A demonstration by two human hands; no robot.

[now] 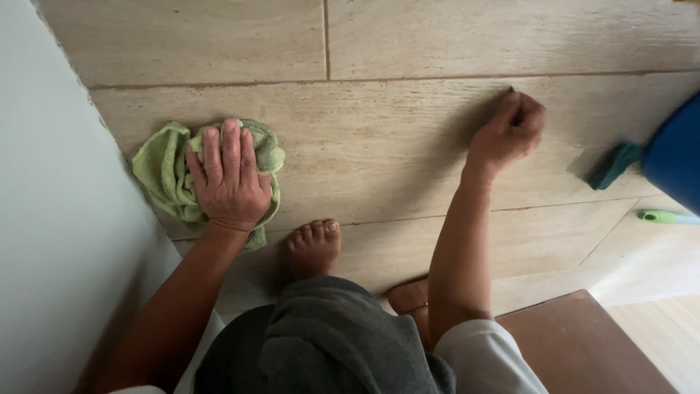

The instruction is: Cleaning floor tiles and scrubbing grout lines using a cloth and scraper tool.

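On the beige tile floor (408, 138), the left hand (230, 179) presses flat on a green cloth (164, 171), while the right hand (510, 131) curls closed, whatever it pinches hidden.

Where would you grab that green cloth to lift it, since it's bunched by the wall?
Probably the bunched folds left of the left hand: the green cloth stands up there. Come from above; the wall seems to block that side.

Green cloth (164, 171) soft terry (crumpled); floor tiles (379, 146) matt, wood-grain; blue bucket (678, 157) smooth plastic.
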